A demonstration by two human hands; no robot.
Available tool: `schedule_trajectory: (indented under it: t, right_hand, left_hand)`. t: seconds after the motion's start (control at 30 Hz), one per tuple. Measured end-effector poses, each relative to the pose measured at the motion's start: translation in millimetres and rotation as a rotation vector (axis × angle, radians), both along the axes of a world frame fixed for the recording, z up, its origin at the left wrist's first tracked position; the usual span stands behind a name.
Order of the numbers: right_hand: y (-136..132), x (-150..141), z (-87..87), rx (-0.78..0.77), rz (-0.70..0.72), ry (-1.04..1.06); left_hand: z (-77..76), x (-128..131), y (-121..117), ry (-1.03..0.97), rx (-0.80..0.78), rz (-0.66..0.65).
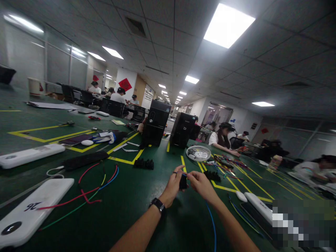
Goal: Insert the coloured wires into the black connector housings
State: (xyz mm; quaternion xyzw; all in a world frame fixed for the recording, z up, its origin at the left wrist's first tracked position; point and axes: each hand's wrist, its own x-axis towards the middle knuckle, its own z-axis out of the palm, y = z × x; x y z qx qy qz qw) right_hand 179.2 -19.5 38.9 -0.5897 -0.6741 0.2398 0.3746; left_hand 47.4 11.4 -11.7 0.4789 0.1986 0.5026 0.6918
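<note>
Over the middle of the green table, my left hand (172, 185), with a dark watch on its wrist, grips a small black block (183, 182) whose exact kind I cannot make out. My right hand (200, 183) is closed in a pinch at the block's upper edge, on a thin blue wire (211, 224). The wire trails from beneath that hand to the bottom of the view. Whether its tip is inside the block is hidden by my fingers. A row of similar black blocks (143, 163) lies ahead to the left, and another cluster (212, 175) to the right.
Two black computer-like towers (157, 122) stand ahead. A white round basket (198, 153) sits before them. Loose red, green and blue wires (89, 196) and a white power bank-like device (39, 210) lie left. More wires (231, 164) and a seated person (223, 138) are right.
</note>
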Motion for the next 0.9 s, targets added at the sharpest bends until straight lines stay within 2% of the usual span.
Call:
schedule_trajectory:
  t: [0.1, 0.2, 0.5, 0.7, 0.9]
  right_hand:
    - [10, 4, -6.4, 0.025, -0.014, 0.141]
    - [8, 11, -10.1, 0.084, -0.041, 0.246]
    - [-9, 14, -7.9, 0.026, -0.014, 0.523]
    - [-9, 14, -9.5, -0.026, 0.023, 0.57]
    - [-10, 13, -11.4, 0.006, 0.016, 0.445]
  left_hand:
    - [-2.8, -1, 5, -0.015, -0.145, 0.02]
    - [-7.1, -2, 10, -0.07, -0.221, -0.007]
    - [-2.3, -8, 13, -0.146, -0.168, 0.061]
    - [-0.1, -10, 13, -0.172, -0.161, 0.061]
    - [8.8, -12, 8, -0.167, -0.119, 0.047]
